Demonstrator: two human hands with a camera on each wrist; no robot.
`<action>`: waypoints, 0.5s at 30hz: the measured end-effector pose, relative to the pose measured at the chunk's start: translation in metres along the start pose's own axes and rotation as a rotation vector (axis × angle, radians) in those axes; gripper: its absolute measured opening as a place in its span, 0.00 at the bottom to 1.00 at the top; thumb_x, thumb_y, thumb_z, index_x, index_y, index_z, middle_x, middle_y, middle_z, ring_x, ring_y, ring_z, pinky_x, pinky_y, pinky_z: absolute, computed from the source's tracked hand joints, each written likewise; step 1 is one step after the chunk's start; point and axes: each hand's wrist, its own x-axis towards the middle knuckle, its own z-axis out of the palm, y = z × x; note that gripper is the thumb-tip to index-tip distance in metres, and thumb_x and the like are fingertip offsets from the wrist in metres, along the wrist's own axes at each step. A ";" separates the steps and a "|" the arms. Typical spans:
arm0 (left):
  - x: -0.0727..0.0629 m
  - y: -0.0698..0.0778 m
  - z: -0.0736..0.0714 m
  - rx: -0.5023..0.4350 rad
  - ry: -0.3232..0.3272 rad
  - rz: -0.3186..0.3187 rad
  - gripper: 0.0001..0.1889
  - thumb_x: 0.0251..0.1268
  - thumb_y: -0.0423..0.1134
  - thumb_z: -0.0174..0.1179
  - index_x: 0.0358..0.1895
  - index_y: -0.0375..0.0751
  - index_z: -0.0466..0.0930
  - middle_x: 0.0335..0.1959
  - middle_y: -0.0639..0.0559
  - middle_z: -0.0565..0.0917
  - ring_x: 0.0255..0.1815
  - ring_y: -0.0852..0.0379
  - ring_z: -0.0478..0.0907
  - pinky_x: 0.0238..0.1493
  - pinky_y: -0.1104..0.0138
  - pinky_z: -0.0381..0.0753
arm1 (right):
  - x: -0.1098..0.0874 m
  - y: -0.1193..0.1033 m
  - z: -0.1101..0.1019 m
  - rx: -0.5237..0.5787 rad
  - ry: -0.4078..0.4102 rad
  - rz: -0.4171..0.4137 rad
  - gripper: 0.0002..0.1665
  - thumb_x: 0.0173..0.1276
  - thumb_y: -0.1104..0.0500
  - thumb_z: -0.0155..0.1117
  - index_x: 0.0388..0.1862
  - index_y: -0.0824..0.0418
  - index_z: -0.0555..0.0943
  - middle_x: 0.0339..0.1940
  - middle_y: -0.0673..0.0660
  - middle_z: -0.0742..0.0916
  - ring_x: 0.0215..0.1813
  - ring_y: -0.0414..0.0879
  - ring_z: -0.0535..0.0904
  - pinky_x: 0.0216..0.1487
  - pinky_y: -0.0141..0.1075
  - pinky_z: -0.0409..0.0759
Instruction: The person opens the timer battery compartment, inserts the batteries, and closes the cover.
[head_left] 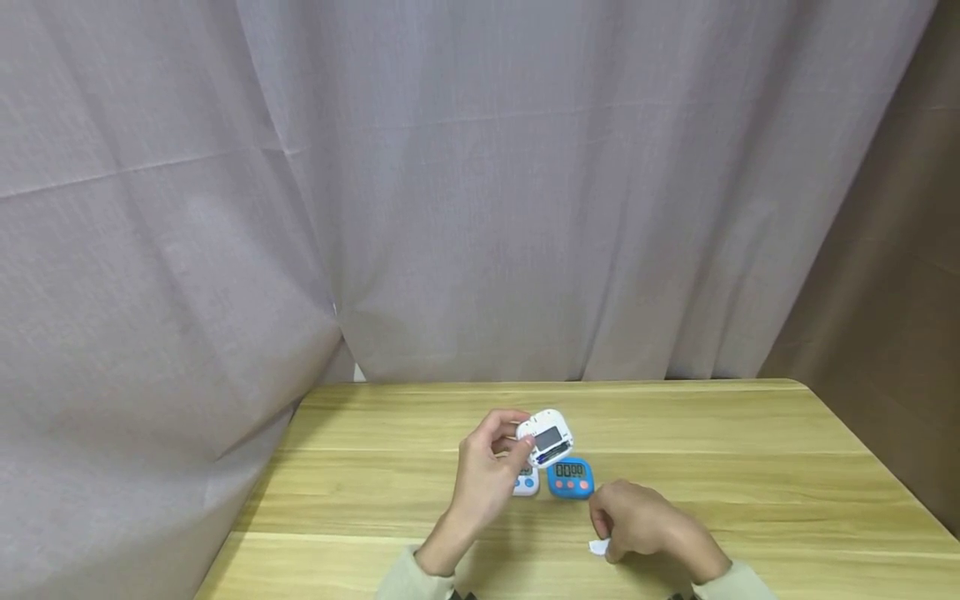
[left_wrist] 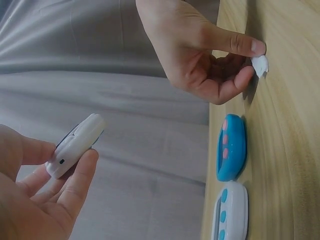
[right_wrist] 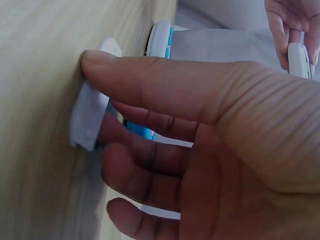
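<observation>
My left hand (head_left: 483, 475) holds a white digital timer (head_left: 546, 419) above the table between thumb and fingers. Its back faces the head camera, with the dark battery slot (head_left: 553, 453) uncovered; whether a battery sits inside is too small to tell. Low over the tabletop, my right hand (head_left: 637, 518) pinches a small white plastic piece (right_wrist: 90, 117), which looks like a battery cover, between thumb and fingers. A blue timer (head_left: 570, 478) with pink buttons lies between the hands. Beside it is a white timer (left_wrist: 235, 212) with blue buttons, partly hidden by my left hand in the head view.
The wooden table (head_left: 750, 467) runs back to a grey curtain (head_left: 480, 208). More curtain hangs along the left side, and a darker fabric (head_left: 892, 333) stands on the right.
</observation>
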 end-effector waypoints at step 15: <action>0.000 0.000 0.000 0.014 0.002 -0.010 0.14 0.67 0.23 0.65 0.54 0.37 0.84 0.43 0.40 0.90 0.35 0.60 0.86 0.37 0.61 0.94 | 0.001 0.004 -0.004 0.036 0.012 -0.051 0.18 0.50 0.65 0.83 0.22 0.51 0.79 0.21 0.40 0.79 0.26 0.36 0.71 0.26 0.30 0.72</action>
